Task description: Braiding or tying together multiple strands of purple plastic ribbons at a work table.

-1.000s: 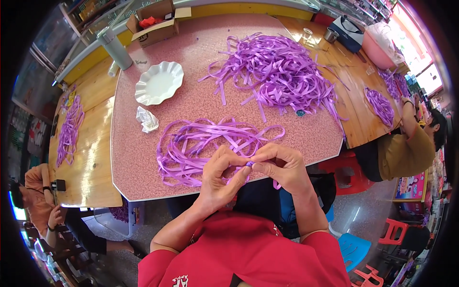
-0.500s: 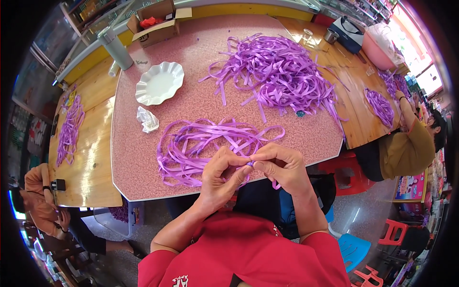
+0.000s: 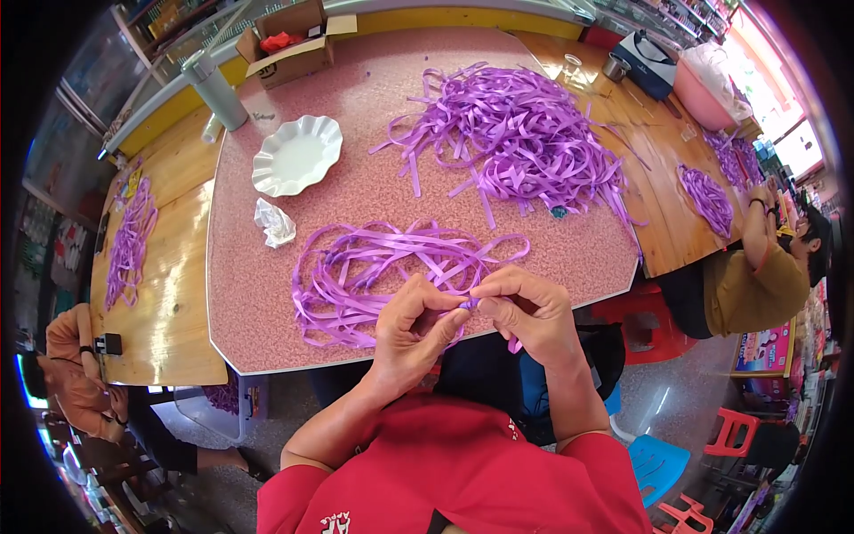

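Observation:
Both my hands meet over the near edge of the pink speckled table [image 3: 258, 334], pinching a purple ribbon [image 3: 469, 303] between them. My left hand [image 3: 411, 322] closes thumb and forefinger on it from the left. From the right, my right hand [image 3: 525, 311] grips it in the same way, fingertips almost touching the left ones. What looks like a small knot shows between the fingertips, mostly hidden by them. Below my right hand hangs a short ribbon end. Just beyond my hands lies a loose bundle of purple ribbon loops [image 3: 356, 254], several of them knotted.
A large heap of purple ribbons [image 3: 525, 133] covers the far right. On the left are a white scalloped dish [image 3: 298, 156], crumpled tissue [image 3: 274, 222], a grey-green flask [image 3: 215, 91] and a cardboard box [image 3: 294, 49]. Two people sit at wooden side tables, one left, one right.
My right fingertips have shifted very slightly right, opening a small gap at the pinched ribbon. My left hand stays put. The person at right has raised their hands a little.

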{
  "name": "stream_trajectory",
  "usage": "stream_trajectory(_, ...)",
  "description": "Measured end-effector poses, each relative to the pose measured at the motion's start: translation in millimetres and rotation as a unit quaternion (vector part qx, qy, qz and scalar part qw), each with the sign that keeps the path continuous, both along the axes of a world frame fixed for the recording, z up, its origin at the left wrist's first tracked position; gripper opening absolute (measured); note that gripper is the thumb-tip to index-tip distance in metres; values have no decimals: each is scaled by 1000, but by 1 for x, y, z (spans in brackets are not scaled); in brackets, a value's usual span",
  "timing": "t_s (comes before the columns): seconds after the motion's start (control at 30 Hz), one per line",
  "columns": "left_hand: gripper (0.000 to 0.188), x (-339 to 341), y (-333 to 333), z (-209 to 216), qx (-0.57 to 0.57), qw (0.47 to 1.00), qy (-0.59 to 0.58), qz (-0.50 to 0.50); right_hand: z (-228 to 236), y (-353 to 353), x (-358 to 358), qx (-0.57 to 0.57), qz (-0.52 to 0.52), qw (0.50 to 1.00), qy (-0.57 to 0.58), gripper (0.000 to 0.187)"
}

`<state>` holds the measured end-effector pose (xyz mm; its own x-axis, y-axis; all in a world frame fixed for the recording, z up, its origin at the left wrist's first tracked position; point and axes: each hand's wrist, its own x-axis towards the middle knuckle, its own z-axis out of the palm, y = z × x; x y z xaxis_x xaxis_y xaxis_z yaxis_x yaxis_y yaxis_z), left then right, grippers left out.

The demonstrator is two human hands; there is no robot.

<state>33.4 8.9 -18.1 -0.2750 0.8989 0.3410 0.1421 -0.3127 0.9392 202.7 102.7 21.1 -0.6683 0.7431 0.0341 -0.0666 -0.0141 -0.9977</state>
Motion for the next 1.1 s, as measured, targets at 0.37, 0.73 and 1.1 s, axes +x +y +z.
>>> stream_trajectory(0.37, 12, 0, 3, 3, 25, 999, 37, 4, 6, 1, 3, 21, 31, 999, -26, 11)
stream_trajectory(0.73, 12, 0, -1, 5, 33, 999, 38, 13, -11, -11, -8, 260, -41, 964, 36, 10)
stream_trajectory(1.1, 11, -2, 3, -7, 62, 996, 39, 44, -40, -21, -20, -40, -44, 986, 155, 12)
